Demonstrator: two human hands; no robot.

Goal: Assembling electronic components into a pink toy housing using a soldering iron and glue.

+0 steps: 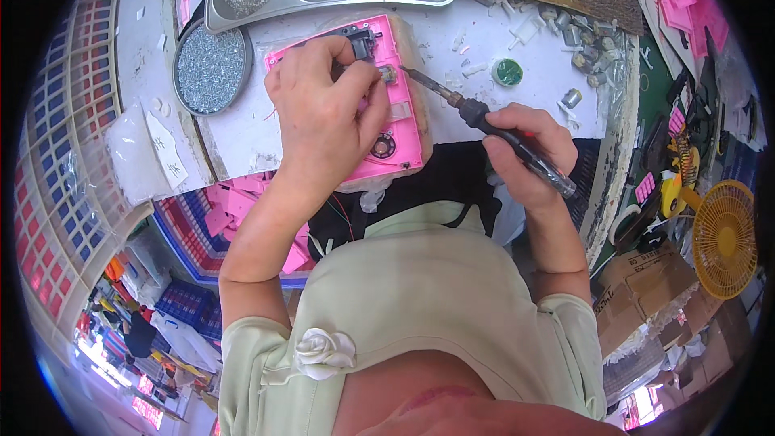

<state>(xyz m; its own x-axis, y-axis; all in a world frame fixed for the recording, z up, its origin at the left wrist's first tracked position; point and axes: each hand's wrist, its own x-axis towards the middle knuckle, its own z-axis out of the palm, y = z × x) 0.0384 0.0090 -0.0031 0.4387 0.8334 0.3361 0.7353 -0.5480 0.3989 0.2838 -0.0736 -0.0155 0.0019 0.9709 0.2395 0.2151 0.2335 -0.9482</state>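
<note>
A pink plastic housing lies on the bench before me, with black parts and a round black piece inside it. My left hand rests over the housing, thumb and fingers pinched on a small silver motor near its right wall; the fingers hide part of it. In my right hand is a soldering iron, gripped by its black handle. Its thin tip points left, close to the housing's right edge near the motor.
Screws fill a round dish at left and a metal tray at the back. Several loose motors and a small green round tub are at right. A yellow fan stands far right; a blue crate sits below the bench edge.
</note>
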